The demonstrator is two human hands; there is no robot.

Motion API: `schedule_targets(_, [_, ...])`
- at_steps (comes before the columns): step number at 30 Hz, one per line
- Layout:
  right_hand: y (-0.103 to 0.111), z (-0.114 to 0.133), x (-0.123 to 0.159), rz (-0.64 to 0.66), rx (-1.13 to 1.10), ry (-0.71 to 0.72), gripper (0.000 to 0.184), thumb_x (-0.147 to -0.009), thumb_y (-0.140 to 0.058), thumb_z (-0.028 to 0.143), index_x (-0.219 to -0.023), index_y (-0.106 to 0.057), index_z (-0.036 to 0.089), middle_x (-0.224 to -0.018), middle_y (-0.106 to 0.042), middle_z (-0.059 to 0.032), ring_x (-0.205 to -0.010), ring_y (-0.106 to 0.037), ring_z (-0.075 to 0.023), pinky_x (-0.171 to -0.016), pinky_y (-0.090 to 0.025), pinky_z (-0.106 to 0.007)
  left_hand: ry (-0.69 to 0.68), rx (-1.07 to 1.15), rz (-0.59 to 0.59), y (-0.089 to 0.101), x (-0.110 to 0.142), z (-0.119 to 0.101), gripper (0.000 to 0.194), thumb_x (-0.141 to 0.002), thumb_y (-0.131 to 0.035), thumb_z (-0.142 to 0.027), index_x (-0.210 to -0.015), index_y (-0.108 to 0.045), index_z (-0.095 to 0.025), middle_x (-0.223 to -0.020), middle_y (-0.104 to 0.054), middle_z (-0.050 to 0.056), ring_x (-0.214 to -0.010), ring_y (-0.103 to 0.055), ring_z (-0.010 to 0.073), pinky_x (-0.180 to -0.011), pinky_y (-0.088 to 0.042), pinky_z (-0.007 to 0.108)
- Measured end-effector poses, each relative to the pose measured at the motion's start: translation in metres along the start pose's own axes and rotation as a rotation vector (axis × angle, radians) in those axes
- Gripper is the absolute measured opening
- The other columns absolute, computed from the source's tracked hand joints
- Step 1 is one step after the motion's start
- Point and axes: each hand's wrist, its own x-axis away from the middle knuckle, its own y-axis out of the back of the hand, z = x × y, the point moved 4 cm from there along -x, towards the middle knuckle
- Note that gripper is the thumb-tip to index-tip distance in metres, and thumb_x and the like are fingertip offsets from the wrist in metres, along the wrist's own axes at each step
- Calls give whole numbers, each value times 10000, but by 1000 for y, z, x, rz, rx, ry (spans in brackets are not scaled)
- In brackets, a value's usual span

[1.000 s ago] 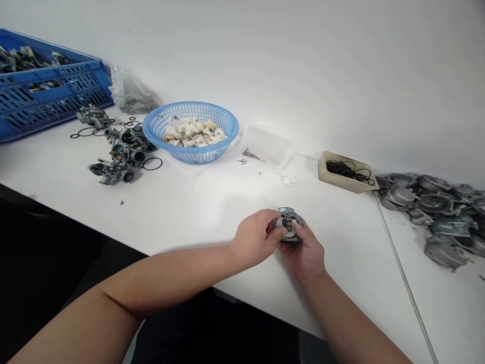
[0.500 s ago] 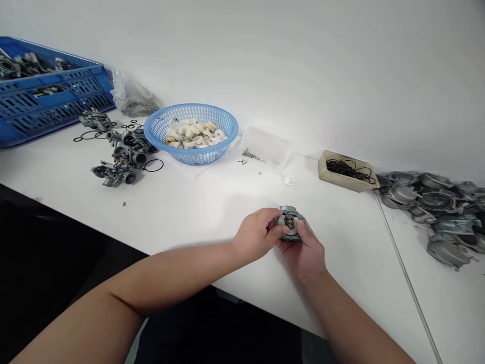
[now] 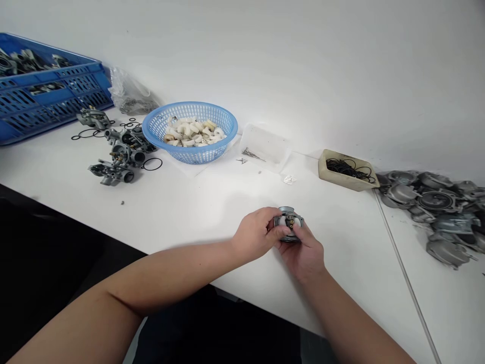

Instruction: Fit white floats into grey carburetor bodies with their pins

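Observation:
Between both hands, above the white table, is a grey metal carburetor body point(image 3: 287, 210) with brass jets in its middle and a white plastic float point(image 3: 282, 221) set around them. My left hand point(image 3: 259, 231) grips its left side, fingers and thumb closed on the rim and float. From the right and below, my right hand point(image 3: 305, 253) cradles the body, its thumb pressing near the jets and the float's right side. The fingers hide much of the body's underside.
A blue basket point(image 3: 193, 155) of white floats stands behind, beside a clear tray point(image 3: 275, 134) with thin pins. Carburetor bodies point(image 3: 121, 154) and black rings lie left, near a blue crate point(image 3: 49, 106). At right are a box point(image 3: 341, 182) of black rings and grey metal bowls point(image 3: 447, 222).
My right thumb has shifted left and slightly down, from the float's right side towards the brass jets. The left hand keeps its grip, and the view has shifted slightly.

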Motion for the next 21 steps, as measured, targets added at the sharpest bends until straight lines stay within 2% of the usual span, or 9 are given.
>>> schedule_targets(8, [-2, 0, 2, 16, -101, -160, 233, -695, -709, 242, -914, -724, 162, -877, -756, -56, -848, -696, -202, -696, -607, -302, 16, 22, -3, 1, 2, -1, 426, -852, -536, -503, -1130, -567, -181, -763, -624, 15, -684, -582, 170, -626, -437, 289])
schedule_targets(12, [-2, 2, 1, 26, -163, -222, 239, -683, -696, 229, -907, -725, 149, -896, -767, -60, -864, -707, -218, -706, -617, -334, 3, 70, -5, 3, 3, -1, 426, -881, -471, -502, -1144, -542, -174, -743, -613, 13, -670, -574, 166, -605, -420, 283])
schedule_targets(17, [2, 2, 0, 7, -187, -248, 220, -713, -667, 224, -921, -712, 169, -953, -764, -55, -920, -702, -224, -757, -611, -362, 35, 65, -1, 4, 1, 0, 405, -885, -462, -473, -1133, -541, -162, -739, -610, 13, -646, -559, 159, -587, -409, 280])
schedule_targets(21, [3, 4, -2, 71, -169, -218, 246, -726, -667, 253, -955, -710, 175, -959, -760, -56, -923, -700, -213, -796, -600, -352, 46, 52, -4, 4, -2, 2, 400, -887, -459, -472, -1135, -536, -167, -745, -622, 11, -665, -573, 164, -607, -421, 287])
